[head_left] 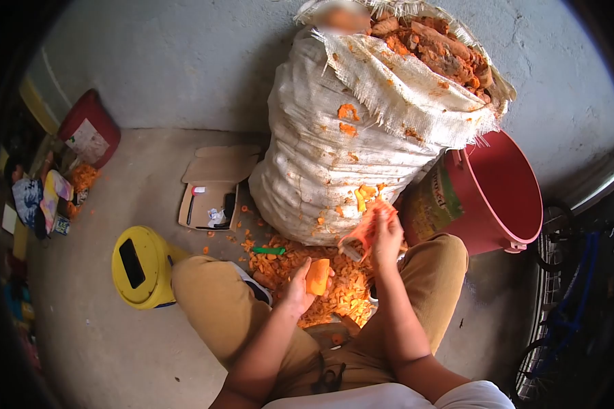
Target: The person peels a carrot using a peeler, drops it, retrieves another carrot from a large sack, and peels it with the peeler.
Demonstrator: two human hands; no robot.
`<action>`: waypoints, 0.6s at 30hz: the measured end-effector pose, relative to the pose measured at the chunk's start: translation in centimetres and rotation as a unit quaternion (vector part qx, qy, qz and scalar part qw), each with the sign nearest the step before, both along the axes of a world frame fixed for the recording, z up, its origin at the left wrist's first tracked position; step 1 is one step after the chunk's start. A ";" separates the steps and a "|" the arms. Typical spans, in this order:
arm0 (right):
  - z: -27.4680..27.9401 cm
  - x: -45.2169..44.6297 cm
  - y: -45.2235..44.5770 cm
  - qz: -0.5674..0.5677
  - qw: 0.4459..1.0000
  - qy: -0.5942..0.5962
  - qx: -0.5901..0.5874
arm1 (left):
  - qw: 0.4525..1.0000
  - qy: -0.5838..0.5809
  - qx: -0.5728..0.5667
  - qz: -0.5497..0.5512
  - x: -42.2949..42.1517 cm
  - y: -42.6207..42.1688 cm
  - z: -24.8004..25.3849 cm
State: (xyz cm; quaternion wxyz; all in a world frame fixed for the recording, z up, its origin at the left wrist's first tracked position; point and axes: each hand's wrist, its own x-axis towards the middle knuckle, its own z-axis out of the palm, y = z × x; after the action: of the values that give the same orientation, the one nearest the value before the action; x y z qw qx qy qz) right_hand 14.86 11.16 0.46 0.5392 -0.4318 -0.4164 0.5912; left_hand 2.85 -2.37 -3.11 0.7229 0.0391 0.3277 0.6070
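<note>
Gleaming bright orange, a stubby chunk sits in the left hand.

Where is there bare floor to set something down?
Bare floor: between the yellow bucket and the far-left clutter; also beside the right knee, near the large red bucket. Crowded: between the legs, where orange peelings spread toward the white sack.

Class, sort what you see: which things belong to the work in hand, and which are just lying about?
Work in hand, apparently:
orange piece in left hand
blurred orange item in right hand
peelings
sack

Probably just lying about:
phone-like slab
cardboard box
</note>
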 end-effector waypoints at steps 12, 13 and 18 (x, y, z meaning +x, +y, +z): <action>-1.2 -2.4 -2.0 -0.006 0.962 -0.224 0.159 | 0.989 0.137 0.000 0.046 0.6 0.1 0.5; -1.0 -1.9 -1.1 -0.052 0.953 -0.266 0.137 | 0.988 0.149 0.025 0.019 0.5 0.0 0.7; 0.9 -0.3 0.0 -0.072 0.987 -0.131 0.056 | 0.980 0.198 -0.005 0.023 0.4 -0.2 0.9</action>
State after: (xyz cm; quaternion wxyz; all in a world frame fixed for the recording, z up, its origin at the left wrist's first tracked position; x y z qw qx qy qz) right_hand 14.55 11.16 1.39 0.5445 -0.5033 -0.4835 0.4652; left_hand 3.22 -2.62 -2.18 0.6295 0.1478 0.4683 0.6021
